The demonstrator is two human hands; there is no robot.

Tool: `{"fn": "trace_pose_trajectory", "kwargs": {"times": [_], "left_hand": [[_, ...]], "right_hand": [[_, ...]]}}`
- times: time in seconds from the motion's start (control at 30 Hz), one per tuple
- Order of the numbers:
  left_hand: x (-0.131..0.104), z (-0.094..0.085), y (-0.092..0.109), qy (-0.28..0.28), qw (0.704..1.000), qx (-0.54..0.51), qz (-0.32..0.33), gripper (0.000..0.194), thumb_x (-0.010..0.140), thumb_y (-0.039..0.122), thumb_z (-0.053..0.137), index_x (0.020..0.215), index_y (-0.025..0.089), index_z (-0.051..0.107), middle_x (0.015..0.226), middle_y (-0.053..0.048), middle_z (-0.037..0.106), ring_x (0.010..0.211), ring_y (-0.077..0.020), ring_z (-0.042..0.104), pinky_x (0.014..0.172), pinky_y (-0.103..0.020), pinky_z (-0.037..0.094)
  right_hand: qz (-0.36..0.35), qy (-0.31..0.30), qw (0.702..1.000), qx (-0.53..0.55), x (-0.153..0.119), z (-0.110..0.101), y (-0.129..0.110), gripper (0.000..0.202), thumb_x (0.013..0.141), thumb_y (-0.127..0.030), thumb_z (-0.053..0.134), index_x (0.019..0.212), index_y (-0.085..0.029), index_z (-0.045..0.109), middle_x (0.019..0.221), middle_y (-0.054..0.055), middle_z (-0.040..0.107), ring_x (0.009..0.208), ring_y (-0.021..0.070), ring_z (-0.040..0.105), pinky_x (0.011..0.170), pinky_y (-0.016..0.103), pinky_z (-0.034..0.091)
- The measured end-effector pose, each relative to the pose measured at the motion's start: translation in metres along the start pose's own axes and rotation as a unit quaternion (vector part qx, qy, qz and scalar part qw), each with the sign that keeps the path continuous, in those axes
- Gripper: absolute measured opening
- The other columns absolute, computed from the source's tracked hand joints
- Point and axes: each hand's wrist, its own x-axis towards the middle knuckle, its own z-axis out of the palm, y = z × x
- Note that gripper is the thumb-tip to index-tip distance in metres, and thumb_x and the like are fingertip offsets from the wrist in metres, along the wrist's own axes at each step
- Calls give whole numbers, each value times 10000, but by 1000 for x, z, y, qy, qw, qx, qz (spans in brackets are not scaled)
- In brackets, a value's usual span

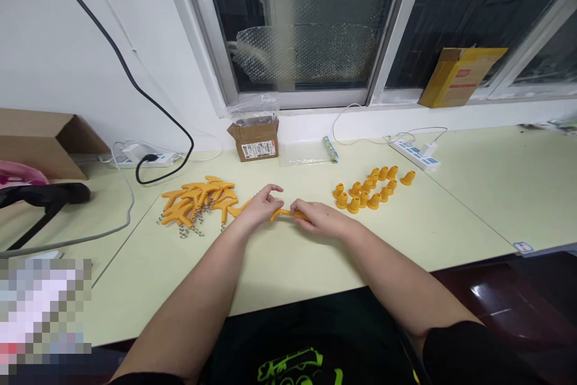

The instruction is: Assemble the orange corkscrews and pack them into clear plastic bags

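My left hand point(262, 206) is closed on one end of a thin orange piece point(285, 212), its index finger raised. My right hand point(311, 217) has its fingers wrapped round the piece's other end, which is partly hidden. Left of my hands lies a pile of orange branched parts point(193, 200) with small metal coils hanging from them. One more orange part point(238, 209) lies beside my left hand, partly covered by it. To the right stand several orange cone-shaped caps point(354, 205), with one cap point(408, 178) a little apart from the group.
Behind my hands are a small open cardboard box point(259, 143) and a clear plastic bag point(306, 153). Power strips point(415, 154) with cables sit near the wall. A black headband-like object point(49, 196) and a larger box point(40, 139) are at the left.
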Motion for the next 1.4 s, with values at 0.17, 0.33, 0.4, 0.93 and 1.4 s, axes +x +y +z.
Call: {"fn": "trace_pose_trajectory", "kwargs": {"times": [0.17, 0.33, 0.4, 0.93, 1.4], "left_hand": [[3, -7, -1, 12, 998, -60, 8, 328, 771, 444, 769, 969, 206, 661, 747, 23, 565, 567, -104, 532, 513, -216, 407], [6, -13, -2, -29, 987, -125, 98, 439, 836, 566, 724, 1107, 221, 716, 1232, -104, 683, 1020, -216, 698, 849, -328, 556], [6, -13, -3, -40, 983, -99, 147, 454, 829, 538, 752, 1171, 243, 709, 1366, -108, 643, 1168, -239, 656, 956, -357, 534], [11, -10, -5, 12, 986, -168, -20, 289, 820, 422, 682, 1006, 207, 631, 625, 46, 517, 451, -79, 446, 453, -196, 319], [13, -10, -6, 17, 971, -216, 100, 456, 782, 570, 792, 889, 177, 587, 996, -70, 719, 943, -190, 703, 915, -379, 572]], "right_hand": [[-23, 49, 999, -3, 3, 7, 4, 245, 959, -269, 567, 1203, -278, 550, 1105, 65, 701, 858, 218, 612, 760, 323, 401], [60, 91, 962, 248, 9, 2, 20, 279, 959, -404, 588, 1166, -253, 477, 947, 15, 703, 719, 158, 557, 712, 297, 425], [83, 72, 935, 336, 11, 0, 26, 283, 942, -440, 604, 1099, -246, 470, 910, 4, 698, 637, 130, 506, 659, 278, 410], [13, 143, 986, 79, 8, -1, 17, 235, 939, -327, 584, 1148, -230, 635, 1049, 46, 710, 885, 196, 630, 820, 326, 454], [101, 120, 968, 194, 11, -1, 20, 233, 872, -356, 647, 1051, -211, 681, 890, 2, 672, 806, 172, 578, 768, 307, 439]]}}
